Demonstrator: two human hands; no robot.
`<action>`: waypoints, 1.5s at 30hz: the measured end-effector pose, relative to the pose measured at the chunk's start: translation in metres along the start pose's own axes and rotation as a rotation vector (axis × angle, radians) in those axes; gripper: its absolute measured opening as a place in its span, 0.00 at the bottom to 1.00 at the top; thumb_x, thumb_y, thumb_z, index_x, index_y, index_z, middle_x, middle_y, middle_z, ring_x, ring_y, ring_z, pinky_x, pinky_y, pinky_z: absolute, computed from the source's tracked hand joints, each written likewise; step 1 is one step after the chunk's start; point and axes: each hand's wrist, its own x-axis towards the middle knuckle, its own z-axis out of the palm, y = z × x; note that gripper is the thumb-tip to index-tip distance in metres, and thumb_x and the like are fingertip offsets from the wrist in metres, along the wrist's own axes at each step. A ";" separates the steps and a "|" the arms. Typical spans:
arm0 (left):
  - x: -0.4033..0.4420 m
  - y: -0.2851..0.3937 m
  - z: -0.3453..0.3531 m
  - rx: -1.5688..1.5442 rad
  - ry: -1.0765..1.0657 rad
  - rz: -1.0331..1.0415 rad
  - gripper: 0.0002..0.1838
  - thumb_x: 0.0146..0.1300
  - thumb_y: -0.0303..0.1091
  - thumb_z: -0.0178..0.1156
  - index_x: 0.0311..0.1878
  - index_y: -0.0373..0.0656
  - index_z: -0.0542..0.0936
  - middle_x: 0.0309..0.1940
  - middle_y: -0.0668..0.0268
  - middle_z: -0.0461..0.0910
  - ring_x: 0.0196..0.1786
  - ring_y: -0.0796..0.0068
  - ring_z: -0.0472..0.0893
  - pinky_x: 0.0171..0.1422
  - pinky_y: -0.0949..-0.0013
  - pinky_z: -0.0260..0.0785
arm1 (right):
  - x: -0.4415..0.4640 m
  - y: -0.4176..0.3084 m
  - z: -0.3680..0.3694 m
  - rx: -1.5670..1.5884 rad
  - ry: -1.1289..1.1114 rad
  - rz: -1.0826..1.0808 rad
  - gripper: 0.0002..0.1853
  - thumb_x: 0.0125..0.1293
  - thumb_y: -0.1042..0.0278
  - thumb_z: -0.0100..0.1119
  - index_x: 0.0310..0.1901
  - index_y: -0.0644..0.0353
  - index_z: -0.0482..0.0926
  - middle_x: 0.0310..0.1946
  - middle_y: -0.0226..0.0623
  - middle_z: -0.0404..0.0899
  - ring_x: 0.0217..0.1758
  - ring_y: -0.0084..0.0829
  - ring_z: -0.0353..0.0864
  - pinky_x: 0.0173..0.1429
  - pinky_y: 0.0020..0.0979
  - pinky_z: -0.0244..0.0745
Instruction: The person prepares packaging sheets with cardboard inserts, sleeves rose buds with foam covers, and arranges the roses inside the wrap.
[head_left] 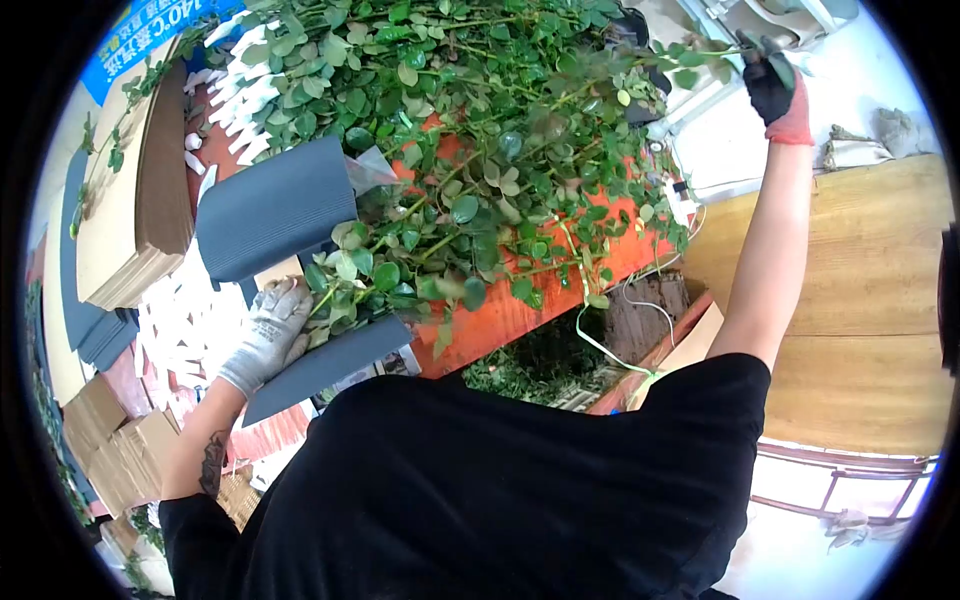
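Note:
My left hand [270, 330], in a pale grey glove, rests at the stem ends of a leafy bundle, its fingers and thumb apart. Under and beside it lies a dark corrugated sheet [335, 362]; another dark sheet [275, 205] curves up just above. What lies under the palm is hidden. Far out to the upper right, my right hand [772, 88], in a black glove with a red cuff, is closed around a leafy green stem [700, 55]. That stem points left toward a large heap of leafy stems [470, 180] on the orange table [470, 340].
Stacked cardboard sheets [135, 200] stand at the left, near white paper pieces [180, 310] and folded brown cartons [120, 440]. A pale cord [600, 345] hangs off the table's right side. Cut greenery [540, 370] lies below the edge. Wooden panels [860, 300] are at right.

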 end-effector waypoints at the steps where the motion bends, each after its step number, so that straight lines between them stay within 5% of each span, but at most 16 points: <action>1: 0.000 0.001 -0.002 0.000 -0.001 -0.004 0.33 0.51 0.37 0.60 0.62 0.36 0.66 0.64 0.49 0.61 0.69 0.48 0.56 0.73 0.51 0.47 | -0.003 -0.002 0.007 0.104 -0.040 -0.113 0.18 0.67 0.70 0.48 0.57 0.64 0.66 0.50 0.44 0.75 0.41 0.32 0.76 0.40 0.26 0.74; 2: 0.001 0.002 -0.003 0.002 0.008 -0.011 0.33 0.51 0.37 0.60 0.62 0.36 0.66 0.64 0.49 0.61 0.69 0.48 0.56 0.73 0.51 0.47 | -0.004 -0.012 0.012 0.208 -0.081 -0.227 0.22 0.69 0.72 0.46 0.63 0.65 0.61 0.55 0.46 0.72 0.44 0.31 0.74 0.41 0.24 0.73; 4: -0.003 0.003 -0.005 -0.015 0.077 0.026 0.31 0.51 0.38 0.60 0.59 0.36 0.69 0.60 0.52 0.65 0.68 0.49 0.59 0.73 0.51 0.48 | -0.011 -0.041 0.021 1.757 -0.110 0.503 0.18 0.69 0.68 0.48 0.58 0.66 0.70 0.43 0.37 0.80 0.34 0.26 0.78 0.37 0.19 0.72; 6: -0.003 0.002 -0.002 -0.010 0.087 0.012 0.30 0.51 0.38 0.60 0.58 0.36 0.70 0.60 0.53 0.65 0.68 0.49 0.60 0.73 0.51 0.48 | -0.017 -0.049 0.032 2.074 -0.368 0.413 0.20 0.71 0.66 0.44 0.62 0.63 0.64 0.53 0.43 0.72 0.45 0.29 0.75 0.44 0.22 0.73; 10: -0.003 0.000 0.002 -0.012 0.113 0.036 0.29 0.51 0.38 0.60 0.57 0.37 0.72 0.59 0.53 0.66 0.67 0.50 0.60 0.73 0.51 0.49 | -0.021 -0.163 0.014 1.715 -0.390 0.664 0.18 0.67 0.65 0.53 0.56 0.64 0.72 0.47 0.43 0.77 0.43 0.33 0.80 0.45 0.29 0.77; 11: -0.003 -0.001 0.003 -0.006 0.116 0.043 0.28 0.51 0.38 0.60 0.57 0.37 0.72 0.59 0.53 0.66 0.67 0.50 0.60 0.73 0.51 0.49 | -0.020 -0.159 0.023 1.525 -0.371 0.567 0.17 0.67 0.67 0.53 0.55 0.64 0.73 0.47 0.41 0.78 0.43 0.33 0.80 0.46 0.28 0.77; 15: -0.004 0.000 -0.002 -0.011 0.111 0.041 0.29 0.51 0.39 0.60 0.57 0.38 0.71 0.59 0.54 0.66 0.67 0.50 0.60 0.73 0.52 0.49 | -0.028 -0.034 0.048 0.455 -0.088 0.082 0.15 0.69 0.68 0.49 0.54 0.65 0.74 0.48 0.40 0.79 0.46 0.30 0.80 0.51 0.28 0.75; 19: -0.004 -0.003 0.005 -0.030 0.146 0.057 0.30 0.50 0.39 0.61 0.57 0.37 0.71 0.59 0.54 0.66 0.67 0.51 0.60 0.73 0.52 0.48 | -0.100 0.196 0.014 0.170 -0.284 0.256 0.21 0.72 0.58 0.45 0.58 0.61 0.72 0.48 0.41 0.81 0.49 0.30 0.78 0.55 0.33 0.71; 22: -0.003 -0.003 0.005 -0.004 0.145 0.063 0.31 0.49 0.39 0.61 0.58 0.36 0.70 0.59 0.53 0.66 0.67 0.50 0.60 0.73 0.52 0.48 | -0.123 0.242 -0.051 -0.535 -0.400 0.689 0.26 0.71 0.49 0.44 0.63 0.56 0.69 0.52 0.50 0.76 0.52 0.37 0.78 0.54 0.39 0.72; 24: -0.002 -0.004 0.003 -0.001 0.122 0.062 0.32 0.49 0.40 0.61 0.58 0.36 0.70 0.59 0.52 0.66 0.67 0.50 0.61 0.73 0.51 0.48 | -0.097 0.158 -0.104 -0.931 -0.599 0.709 0.22 0.69 0.74 0.35 0.64 0.59 0.65 0.57 0.41 0.74 0.59 0.37 0.74 0.61 0.37 0.70; 25: -0.002 -0.004 0.003 0.006 0.112 0.061 0.32 0.49 0.39 0.61 0.58 0.36 0.70 0.59 0.52 0.66 0.67 0.50 0.61 0.73 0.51 0.48 | -0.080 0.161 -0.122 -0.927 -0.606 0.706 0.22 0.69 0.74 0.35 0.64 0.59 0.65 0.57 0.41 0.74 0.59 0.37 0.74 0.61 0.37 0.70; 28: -0.003 -0.001 -0.003 0.004 0.177 0.102 0.31 0.48 0.39 0.61 0.56 0.36 0.71 0.56 0.52 0.68 0.65 0.49 0.62 0.70 0.52 0.52 | -0.024 0.185 -0.151 0.090 0.054 0.425 0.21 0.68 0.66 0.44 0.60 0.66 0.68 0.54 0.40 0.76 0.53 0.35 0.78 0.58 0.35 0.71; 30: -0.002 -0.003 -0.001 -0.011 0.202 0.113 0.30 0.48 0.39 0.61 0.55 0.36 0.71 0.55 0.53 0.68 0.65 0.49 0.63 0.69 0.52 0.53 | 0.004 0.129 -0.148 0.125 0.202 0.278 0.21 0.65 0.68 0.47 0.59 0.62 0.70 0.54 0.39 0.76 0.52 0.35 0.78 0.57 0.34 0.72; 36: -0.013 -0.017 0.006 -0.083 0.267 0.112 0.30 0.60 0.46 0.55 0.61 0.36 0.68 0.60 0.47 0.66 0.65 0.48 0.63 0.70 0.52 0.52 | 0.030 -0.127 -0.086 -0.092 0.111 -0.289 0.24 0.55 0.72 0.57 0.56 0.49 0.73 0.52 0.36 0.77 0.50 0.34 0.79 0.52 0.33 0.75; 41: -0.032 -0.001 -0.011 -0.135 0.301 -0.123 0.27 0.64 0.46 0.51 0.63 0.40 0.68 0.60 0.52 0.68 0.63 0.53 0.67 0.68 0.57 0.58 | 0.013 -0.314 -0.023 0.019 0.070 -0.787 0.23 0.50 0.74 0.60 0.49 0.41 0.77 0.47 0.32 0.76 0.43 0.33 0.79 0.41 0.31 0.77; 45: -0.051 0.006 -0.023 -0.365 0.416 -0.316 0.23 0.63 0.43 0.54 0.58 0.39 0.73 0.54 0.55 0.75 0.58 0.57 0.73 0.64 0.60 0.63 | 0.009 -0.342 0.025 0.207 -0.092 -0.733 0.21 0.50 0.74 0.59 0.49 0.45 0.77 0.46 0.36 0.76 0.42 0.36 0.79 0.42 0.32 0.77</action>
